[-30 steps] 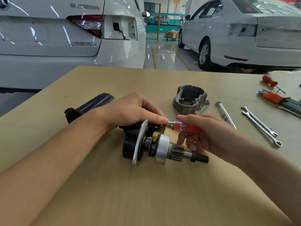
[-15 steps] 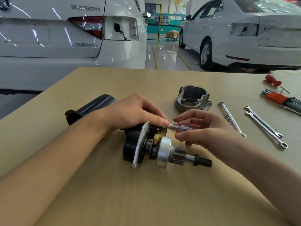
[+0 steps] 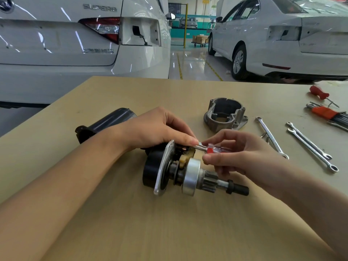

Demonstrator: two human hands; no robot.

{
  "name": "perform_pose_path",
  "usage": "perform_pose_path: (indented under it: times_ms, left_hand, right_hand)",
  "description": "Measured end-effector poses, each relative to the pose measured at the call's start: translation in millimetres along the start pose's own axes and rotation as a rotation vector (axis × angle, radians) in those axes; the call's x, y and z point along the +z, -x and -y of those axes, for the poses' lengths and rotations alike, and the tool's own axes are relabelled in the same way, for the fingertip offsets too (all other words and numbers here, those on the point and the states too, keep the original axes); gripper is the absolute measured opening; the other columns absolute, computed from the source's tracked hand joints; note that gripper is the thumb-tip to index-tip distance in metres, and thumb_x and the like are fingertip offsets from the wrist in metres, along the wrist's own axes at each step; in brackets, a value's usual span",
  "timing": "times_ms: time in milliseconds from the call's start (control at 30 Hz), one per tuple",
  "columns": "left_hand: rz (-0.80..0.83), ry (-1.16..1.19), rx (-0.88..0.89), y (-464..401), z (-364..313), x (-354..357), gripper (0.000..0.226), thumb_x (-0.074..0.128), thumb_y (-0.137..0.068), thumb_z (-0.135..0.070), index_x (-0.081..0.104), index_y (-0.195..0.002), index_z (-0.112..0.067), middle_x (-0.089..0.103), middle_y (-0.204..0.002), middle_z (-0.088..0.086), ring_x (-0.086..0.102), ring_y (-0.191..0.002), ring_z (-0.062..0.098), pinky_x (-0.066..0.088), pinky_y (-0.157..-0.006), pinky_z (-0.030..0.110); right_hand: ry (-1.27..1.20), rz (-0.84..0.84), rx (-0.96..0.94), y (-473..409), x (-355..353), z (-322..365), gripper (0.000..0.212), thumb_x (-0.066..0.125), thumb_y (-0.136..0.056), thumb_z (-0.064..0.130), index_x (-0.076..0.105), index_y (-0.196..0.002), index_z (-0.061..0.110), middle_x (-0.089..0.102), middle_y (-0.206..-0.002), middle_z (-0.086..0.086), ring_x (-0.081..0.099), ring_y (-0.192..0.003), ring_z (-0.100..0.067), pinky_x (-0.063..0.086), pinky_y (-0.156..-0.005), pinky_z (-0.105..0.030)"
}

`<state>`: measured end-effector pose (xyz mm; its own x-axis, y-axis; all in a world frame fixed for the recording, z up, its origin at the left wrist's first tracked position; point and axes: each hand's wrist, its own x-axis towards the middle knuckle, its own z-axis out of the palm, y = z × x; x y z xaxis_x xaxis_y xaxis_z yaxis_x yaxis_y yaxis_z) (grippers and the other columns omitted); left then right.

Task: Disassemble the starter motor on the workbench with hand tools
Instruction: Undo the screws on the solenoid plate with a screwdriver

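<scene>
The starter motor [image 3: 169, 172] lies on its side on the wooden workbench [image 3: 169, 223], its pinion shaft [image 3: 222, 185] pointing right and its black body [image 3: 105, 123] running back left. My left hand [image 3: 156, 129] grips the motor from above, fingertips at the metal plate. My right hand [image 3: 239, 153] pinches a small screwdriver with a red and clear handle [image 3: 211, 149]; its metal shank points left into the motor's lever area beside my left fingertips. The tip is hidden.
The removed grey nose housing [image 3: 226, 114] stands behind my right hand. Three combination wrenches [image 3: 310, 146] lie to the right. A red screwdriver [image 3: 319, 93] and a hex key set in an orange holder [image 3: 325, 113] sit at the far right. White cars stand beyond the bench.
My right hand has shifted its hold on the screwdriver handle, fingers uncurling and re-pinching it. The left hand and the motor have stayed put.
</scene>
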<state>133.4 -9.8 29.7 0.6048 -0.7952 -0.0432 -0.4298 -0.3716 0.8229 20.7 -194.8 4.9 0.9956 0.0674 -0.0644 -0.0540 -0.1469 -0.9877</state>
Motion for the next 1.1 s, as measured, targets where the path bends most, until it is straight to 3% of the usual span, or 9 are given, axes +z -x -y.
perform_pose_path:
  times_ms: [67, 267, 400, 467, 567, 700, 800, 933, 1100]
  left_hand:
    - [0.015, -0.008, 0.002, 0.0, -0.5, -0.3, 0.032, 0.071, -0.064, -0.044, 0.079, -0.089, -0.026, 0.075, -0.094, -0.006, 0.069, -0.092, 0.007, 0.053, -0.083, 0.020]
    - [0.030, -0.030, -0.017, 0.1, -3.1, -0.7, 0.030, 0.071, -0.062, -0.046, 0.079, -0.085, -0.029, 0.074, -0.099, -0.004, 0.067, -0.098, 0.009, 0.050, -0.096, 0.036]
    - [0.029, -0.010, 0.006, 1.1, -2.2, -0.5, 0.024, 0.071, -0.064, -0.043, 0.079, -0.083, -0.029, 0.074, -0.099, -0.004, 0.068, -0.097, 0.009, 0.049, -0.093, 0.033]
    - [0.034, -0.001, 0.019, 1.3, -2.2, 0.0, 0.022, 0.071, -0.066, -0.040, 0.079, -0.083, -0.029, 0.074, -0.100, -0.004, 0.068, -0.098, 0.010, 0.049, -0.093, 0.032]
    - [0.018, -0.003, 0.020, 1.4, -1.4, 0.5, 0.024, 0.072, -0.066, -0.040, 0.080, -0.084, -0.026, 0.075, -0.099, -0.004, 0.068, -0.097, 0.009, 0.049, -0.093, 0.032]
    - [-0.001, -0.017, 0.016, 1.4, -0.8, 1.2, 0.027, 0.071, -0.065, -0.042, 0.079, -0.084, -0.025, 0.075, -0.098, -0.003, 0.068, -0.096, 0.012, 0.050, -0.097, 0.039]
    - [-0.031, -0.029, 0.010, 2.1, 0.2, 2.2, 0.034, 0.070, -0.064, -0.046, 0.079, -0.087, -0.022, 0.075, -0.097, -0.002, 0.068, -0.096, 0.014, 0.050, -0.097, 0.041]
    - [-0.080, -0.029, 0.035, 3.2, 1.6, 6.2, 0.036, 0.059, -0.072, -0.050, 0.078, -0.091, -0.026, 0.075, -0.090, -0.009, 0.067, -0.089, 0.003, 0.050, -0.083, 0.017]
    - [-0.117, -0.011, 0.016, 3.8, 1.2, 7.5, 0.035, 0.050, -0.087, -0.046, 0.078, -0.086, -0.025, 0.074, -0.082, -0.012, 0.067, -0.081, -0.002, 0.045, -0.072, 0.007]
  right_hand:
    - [0.042, -0.080, -0.084, -0.5, 2.0, -1.7, 0.032, 0.085, -0.051, 0.025, 0.074, -0.081, 0.023, 0.072, -0.077, -0.004, 0.064, -0.060, -0.016, 0.051, -0.054, -0.020]
    - [0.071, -0.143, -0.243, 0.1, 7.4, -3.6, 0.027, 0.083, -0.055, 0.014, 0.073, -0.079, 0.022, 0.072, -0.081, 0.000, 0.066, -0.063, -0.012, 0.051, -0.053, -0.021]
    - [0.023, -0.117, -0.153, -0.4, 7.7, -2.6, 0.033, 0.085, -0.058, 0.019, 0.073, -0.088, 0.024, 0.071, -0.077, 0.000, 0.066, -0.062, -0.014, 0.051, -0.053, -0.021]
    - [-0.044, -0.081, -0.046, -0.3, 9.2, -0.6, 0.037, 0.085, -0.064, 0.033, 0.072, -0.098, 0.025, 0.071, -0.079, -0.003, 0.065, -0.060, -0.018, 0.049, -0.049, -0.022]
    - [-0.100, -0.047, 0.126, 0.6, 10.1, 4.8, 0.039, 0.072, -0.071, 0.053, 0.071, -0.087, 0.018, 0.071, -0.080, -0.013, 0.059, -0.049, -0.017, 0.040, -0.037, -0.019]
    - [-0.162, -0.007, 0.193, -0.5, 3.4, 4.7, 0.033, 0.060, -0.085, 0.039, 0.069, -0.069, 0.011, 0.065, -0.060, -0.010, 0.052, -0.038, -0.013, 0.038, -0.033, -0.017]
    - [-0.157, 0.012, 0.113, -0.8, 2.9, 4.4, 0.022, 0.068, -0.077, 0.035, 0.073, -0.072, 0.015, 0.066, -0.069, -0.013, 0.054, -0.045, -0.013, 0.042, -0.039, -0.019]
    - [-0.052, -0.036, -0.075, 1.1, 1.1, 2.5, 0.016, 0.083, -0.068, 0.024, 0.075, -0.082, 0.020, 0.069, -0.076, -0.011, 0.061, -0.057, -0.016, 0.048, -0.050, -0.021]
    - [0.032, -0.108, -0.232, 3.2, 7.3, 1.0, 0.023, 0.085, -0.055, 0.016, 0.073, -0.071, 0.026, 0.071, -0.075, -0.002, 0.065, -0.061, -0.012, 0.053, -0.058, -0.021]
